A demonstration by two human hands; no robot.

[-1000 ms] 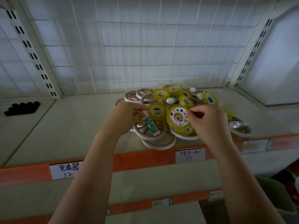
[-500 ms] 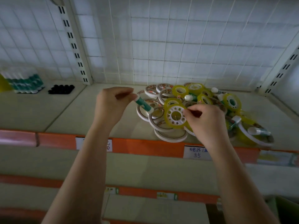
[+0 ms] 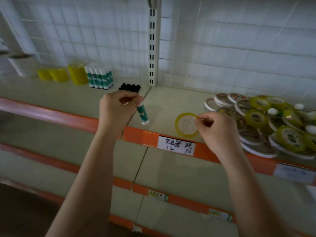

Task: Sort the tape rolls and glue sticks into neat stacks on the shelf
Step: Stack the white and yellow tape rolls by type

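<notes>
Inspector: Views on file?

Clerk: One; a head camera, wide-angle, no second view to share ground with.

Inspector: Facing?

Clerk: Forward and down onto the shelf (image 3: 164, 100); the wire-grid back panel (image 3: 239, 48) fills the top; lower shelf edges run along the bottom.

Inspector: Range?

Clerk: Near; both forearms rise from the bottom edge; left hand (image 3: 114, 110) centre-left, right hand (image 3: 217, 129) centre-right; straight lines bow toward the edges.
</notes>
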